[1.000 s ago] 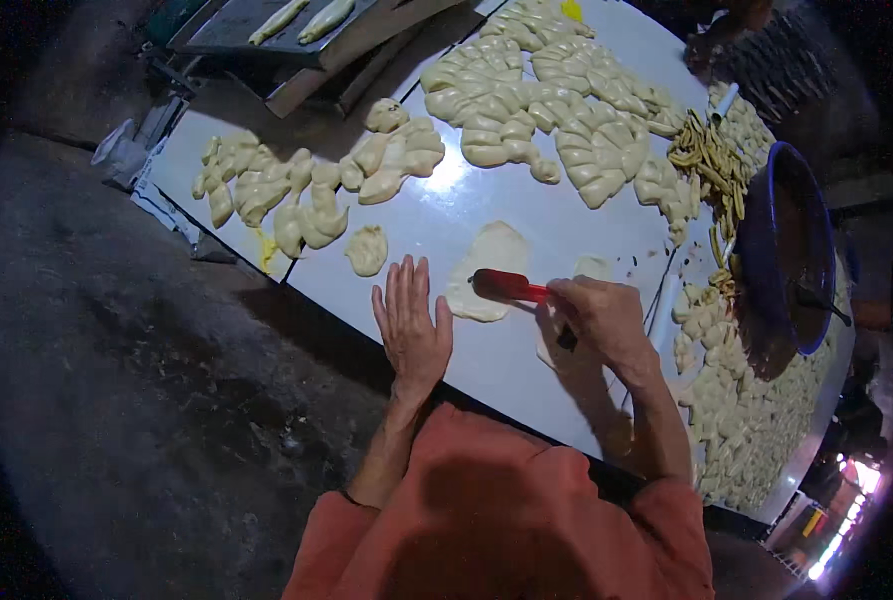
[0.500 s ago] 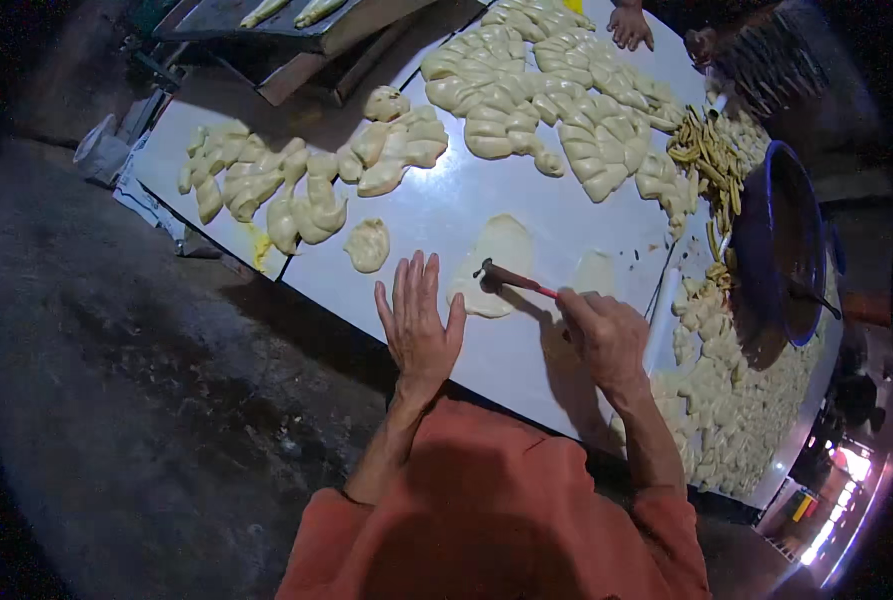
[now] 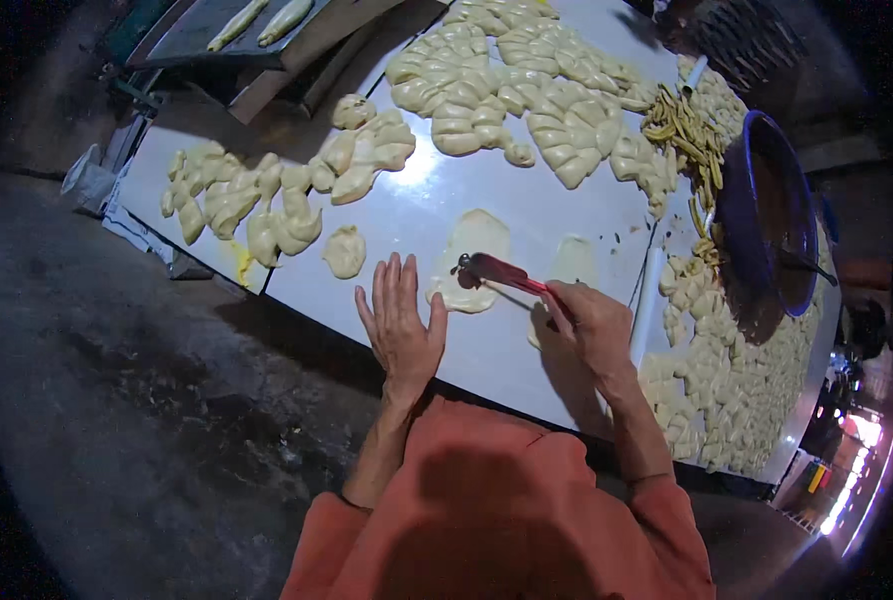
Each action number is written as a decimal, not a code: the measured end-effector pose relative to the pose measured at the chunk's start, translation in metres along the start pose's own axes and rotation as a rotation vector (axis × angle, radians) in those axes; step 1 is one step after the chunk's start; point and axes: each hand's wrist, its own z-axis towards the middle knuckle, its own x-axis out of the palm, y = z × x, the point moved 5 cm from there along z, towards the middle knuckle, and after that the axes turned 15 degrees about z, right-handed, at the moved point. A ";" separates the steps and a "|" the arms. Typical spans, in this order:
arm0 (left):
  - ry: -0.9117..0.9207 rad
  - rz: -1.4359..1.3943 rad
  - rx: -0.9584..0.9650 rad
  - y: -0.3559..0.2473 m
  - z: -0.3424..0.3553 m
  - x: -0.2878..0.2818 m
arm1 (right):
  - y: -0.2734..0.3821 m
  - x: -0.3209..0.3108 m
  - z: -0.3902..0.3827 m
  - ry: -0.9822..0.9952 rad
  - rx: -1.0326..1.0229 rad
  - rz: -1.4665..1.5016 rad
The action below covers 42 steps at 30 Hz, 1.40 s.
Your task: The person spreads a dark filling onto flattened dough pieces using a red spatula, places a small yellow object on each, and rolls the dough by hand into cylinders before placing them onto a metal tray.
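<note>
My right hand (image 3: 594, 328) is closed on a red-handled spatula (image 3: 506, 276). Its tip rests over a flattened oval of pale dough (image 3: 481, 232), where a small dab of dark brown paste (image 3: 468, 279) shows. Beside that sheet's left edge, my left hand (image 3: 403, 325) lies open on the white tabletop (image 3: 366, 292), fingers stretched out and thumb close to the dough. A small round dough piece (image 3: 345, 252) sits just beyond my left fingertips. Right of the oval lies another thin flattened sheet (image 3: 571, 260), partly hidden lower down by my right hand.
Dough lumps (image 3: 286, 215) line the left side, with larger clusters (image 3: 571, 125) at the far side. At the right stand a purple tub (image 3: 734, 205), a pile of yellowish strips (image 3: 686, 140), a white rod (image 3: 649, 300) and many small dough pieces (image 3: 731, 375). A metal tray (image 3: 236, 45) overhangs the far left.
The spatula has turned to show more of its flat face, and more dark paste is visible at its tip. The view has shifted slightly, and the other person's hand at the far edge has withdrawn.
</note>
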 end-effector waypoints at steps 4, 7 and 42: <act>-0.011 0.016 -0.007 0.002 0.000 -0.001 | -0.013 0.013 -0.006 0.027 0.207 0.043; 0.020 0.022 0.003 -0.003 0.003 0.000 | -0.033 0.014 -0.012 0.055 0.396 0.269; 0.024 0.207 0.047 0.006 -0.003 0.010 | -0.174 -0.242 -0.031 -0.825 0.504 -0.358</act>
